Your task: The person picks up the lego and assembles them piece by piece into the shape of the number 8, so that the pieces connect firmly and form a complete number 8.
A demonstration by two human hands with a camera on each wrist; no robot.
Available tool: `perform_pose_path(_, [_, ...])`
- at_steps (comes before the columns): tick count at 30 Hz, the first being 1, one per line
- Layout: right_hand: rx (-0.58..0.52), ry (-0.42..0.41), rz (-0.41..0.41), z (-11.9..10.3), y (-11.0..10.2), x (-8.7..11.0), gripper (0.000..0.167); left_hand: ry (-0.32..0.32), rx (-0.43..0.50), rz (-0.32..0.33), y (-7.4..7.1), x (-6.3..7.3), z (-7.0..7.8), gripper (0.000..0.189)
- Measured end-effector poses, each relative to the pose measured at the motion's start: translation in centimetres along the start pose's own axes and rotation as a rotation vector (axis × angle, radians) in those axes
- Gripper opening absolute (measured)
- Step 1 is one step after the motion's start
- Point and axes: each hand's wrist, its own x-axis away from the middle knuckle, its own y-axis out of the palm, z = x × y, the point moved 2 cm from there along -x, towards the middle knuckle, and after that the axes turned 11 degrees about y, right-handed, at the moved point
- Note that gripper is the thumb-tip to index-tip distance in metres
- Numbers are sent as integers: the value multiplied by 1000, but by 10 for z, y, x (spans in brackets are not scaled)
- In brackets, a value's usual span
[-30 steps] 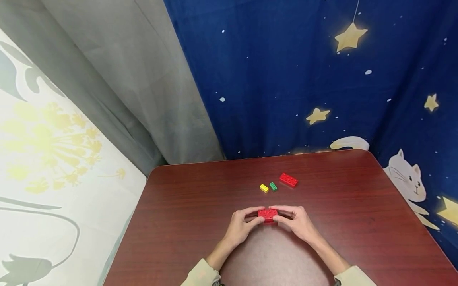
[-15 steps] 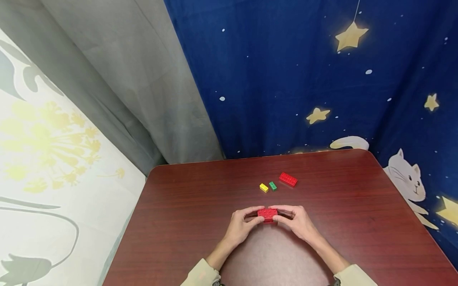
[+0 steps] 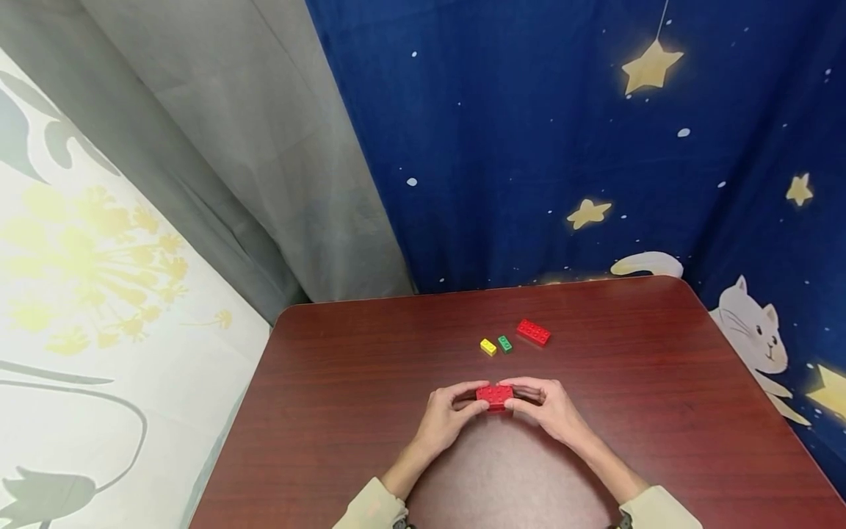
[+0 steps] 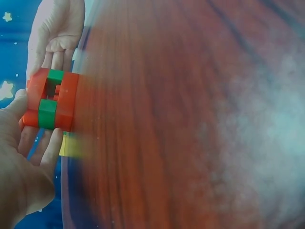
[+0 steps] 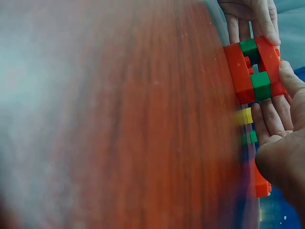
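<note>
In the head view my left hand [image 3: 444,420] and my right hand [image 3: 554,411] hold one toy brick stack [image 3: 494,395] between them, low over the table, one at each end. Thumbs lie on the near side, fingers on the far side. The left wrist view shows its make-up: an upper red brick [image 4: 36,99] and a lower red brick [image 4: 68,102], with a green brick [image 4: 47,113] near each end between them. A gap with studs shows in the middle. From the right wrist, the same stack [image 5: 239,74] appears with both hands' fingertips at its ends.
Beyond the hands on the dark red-brown table [image 3: 344,367] lie a small yellow brick [image 3: 487,347], a small green brick [image 3: 505,344] and a larger red brick [image 3: 532,332]. Behind the table hang a grey curtain [image 3: 264,147] and a blue star-patterned curtain [image 3: 502,147].
</note>
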Motion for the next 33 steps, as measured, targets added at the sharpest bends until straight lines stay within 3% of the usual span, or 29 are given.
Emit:
perform_pose_path(9, [-115, 47, -55, 7, -2, -3, 37, -12, -5, -56, -5, -6, 0, 38])
perform_pose_path(15, [-151, -37, -85, 6, -5, -6, 46, -3, 29, -24, -7, -6, 1, 35])
perform_pose_path(20, [-54, -50, -57, -5, -2, -6, 44, 54, -57, -6, -4, -4, 6, 33])
perform_pose_path(24, [74, -53, -16, -9, 2, -5, 37, 50, -119, 7, -1, -2, 7, 31])
perform_pose_path(33, [138, -108, 64, -7, 4, -4, 28, 17, -34, 31, 3, -2, 2, 30])
